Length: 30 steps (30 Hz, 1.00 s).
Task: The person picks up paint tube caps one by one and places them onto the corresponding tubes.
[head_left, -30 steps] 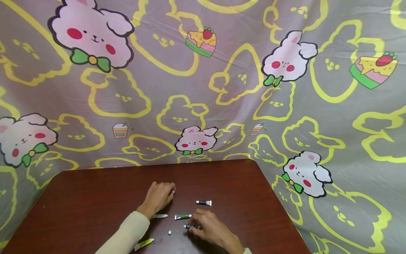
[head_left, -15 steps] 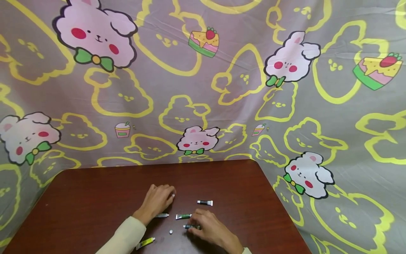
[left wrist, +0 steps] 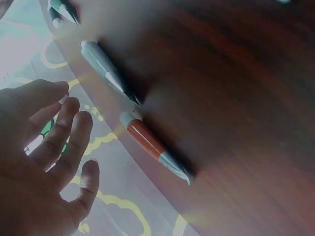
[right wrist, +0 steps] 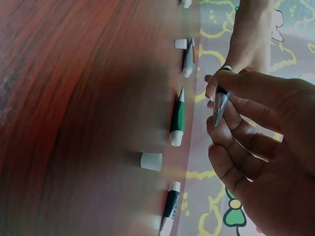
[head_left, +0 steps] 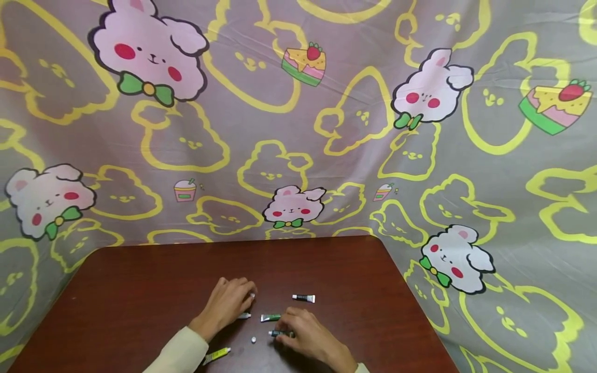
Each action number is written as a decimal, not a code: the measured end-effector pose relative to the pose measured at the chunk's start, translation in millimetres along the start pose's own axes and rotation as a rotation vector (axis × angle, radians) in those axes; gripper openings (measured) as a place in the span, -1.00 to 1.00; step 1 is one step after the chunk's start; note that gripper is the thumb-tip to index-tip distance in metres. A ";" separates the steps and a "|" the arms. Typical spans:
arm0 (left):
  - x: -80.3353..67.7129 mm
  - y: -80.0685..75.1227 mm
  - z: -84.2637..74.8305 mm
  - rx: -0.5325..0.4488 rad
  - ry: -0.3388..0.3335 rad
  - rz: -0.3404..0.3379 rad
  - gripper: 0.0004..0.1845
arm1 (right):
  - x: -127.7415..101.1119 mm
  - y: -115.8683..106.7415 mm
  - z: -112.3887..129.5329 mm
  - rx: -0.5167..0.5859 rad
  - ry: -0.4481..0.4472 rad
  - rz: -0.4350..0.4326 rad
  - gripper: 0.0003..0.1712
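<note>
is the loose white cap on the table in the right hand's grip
No, the white cap lies by itself on the table, while the right hand pinches a small dark tube.

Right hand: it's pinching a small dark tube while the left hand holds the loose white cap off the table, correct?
Not quite. The right hand does pinch the dark tube, but the white cap lies loose on the table, as the right wrist view shows. The left hand rests flat, holding nothing.
</note>
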State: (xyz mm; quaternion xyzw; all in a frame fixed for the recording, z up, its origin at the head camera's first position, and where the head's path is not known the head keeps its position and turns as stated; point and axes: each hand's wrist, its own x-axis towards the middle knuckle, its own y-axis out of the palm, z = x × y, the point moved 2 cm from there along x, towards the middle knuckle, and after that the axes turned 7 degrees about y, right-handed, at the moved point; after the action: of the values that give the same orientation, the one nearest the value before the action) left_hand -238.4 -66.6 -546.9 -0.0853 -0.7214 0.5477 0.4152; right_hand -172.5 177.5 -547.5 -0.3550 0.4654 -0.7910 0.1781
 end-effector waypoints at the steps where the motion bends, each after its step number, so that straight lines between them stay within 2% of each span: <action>1: -1.5 -0.3 -0.2 -0.003 0.005 -0.003 -0.81 | 0.2 0.1 0.4 -0.005 0.008 0.006 -0.87; 10: -11.4 -4.6 -1.8 -0.024 0.004 -0.016 -0.79 | 6.4 -7.9 11.1 -0.013 0.117 0.102 -0.87; 18: -19.5 -8.2 -7.2 -0.062 -0.017 -0.006 -0.76 | 6.2 -5.6 10.2 -0.021 0.111 0.095 -0.87; 30: -31.2 -21.2 -16.8 -0.064 0.017 -0.038 -0.69 | 8.7 -3.1 10.0 -0.021 0.103 0.087 -0.86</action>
State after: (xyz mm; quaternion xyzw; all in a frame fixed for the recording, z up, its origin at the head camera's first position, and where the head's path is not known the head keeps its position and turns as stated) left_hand -199.8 -80.7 -543.5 -0.0894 -0.7366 0.5155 0.4286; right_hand -171.1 167.7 -538.2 -0.2951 0.4973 -0.7948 0.1843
